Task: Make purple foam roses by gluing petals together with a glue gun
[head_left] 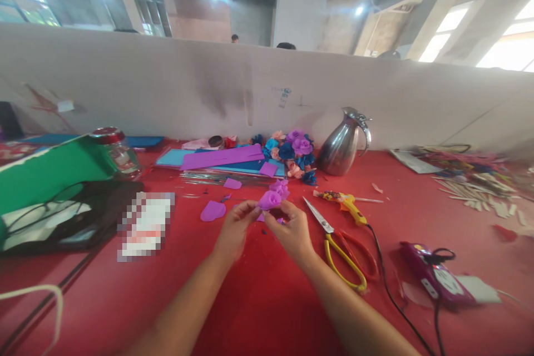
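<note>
Between my two hands, over the middle of the red table (258, 300), is a purple paper flower (269, 199). My left hand (237, 225) pinches its base from the left, thumb and fingers together. From the right, my right hand (292, 228) closes its thumb and fingertips on the same base. Another purple flower (280, 187) shows just behind it; whether the two touch I cannot tell. Cut purple paper petals (213, 211) lie left of my hands. Beyond them, purple crepe paper strips (223, 157) rest on blue sheets.
Scissors (334, 245) with yellow and red handles lie right of my hands, beside a yellow glue gun (350, 208) with a black cord. Behind stand finished paper flowers (298, 147) and a steel jug (344, 142). A purple power strip (438, 275) sits right; a glass jar (119, 153) stands left.
</note>
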Tool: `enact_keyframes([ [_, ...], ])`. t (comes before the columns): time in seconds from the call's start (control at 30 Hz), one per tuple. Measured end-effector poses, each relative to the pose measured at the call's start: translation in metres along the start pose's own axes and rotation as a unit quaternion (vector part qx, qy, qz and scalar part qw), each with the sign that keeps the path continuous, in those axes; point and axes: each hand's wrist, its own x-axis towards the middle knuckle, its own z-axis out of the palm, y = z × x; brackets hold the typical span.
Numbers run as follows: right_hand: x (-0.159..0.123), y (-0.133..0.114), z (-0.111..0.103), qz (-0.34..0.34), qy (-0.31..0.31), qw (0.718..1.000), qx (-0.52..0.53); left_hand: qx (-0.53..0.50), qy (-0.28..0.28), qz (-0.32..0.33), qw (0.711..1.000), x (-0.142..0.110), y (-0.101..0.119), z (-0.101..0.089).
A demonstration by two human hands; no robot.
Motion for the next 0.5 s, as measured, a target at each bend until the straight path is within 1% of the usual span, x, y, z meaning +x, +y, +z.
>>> enact_keyframes([
  [0.13, -0.0001, -0.0002, 0.0001, 0.01, 0.002, 1.0, 0.005, 0.019, 0.006, 0.009, 1.0, -0.0006, -0.0026, 0.0004],
  [0.23, -0.0002, -0.0001, 0.0003, 0.01, 0.011, 1.0, 0.002, -0.006, 0.015, 0.008, 1.0, -0.0003, -0.0027, 0.001],
  [0.37, -0.0009, 0.001, 0.001, 0.016, 0.002, 1.0, 0.013, -0.075, 0.013, -0.03, 0.997, 0.0015, -0.0008, 0.0002],
  [0.43, -0.0014, 0.0015, 0.0012, 0.02, -0.008, 1.0, 0.014, -0.084, -0.003, -0.055, 0.995, 0.002, -0.0004, -0.001],
  [0.5, -0.0016, 0.0016, 0.0011, 0.018, -0.013, 1.0, 0.013, -0.081, -0.015, -0.065, 0.994, 0.0017, -0.0004, -0.0019],
])
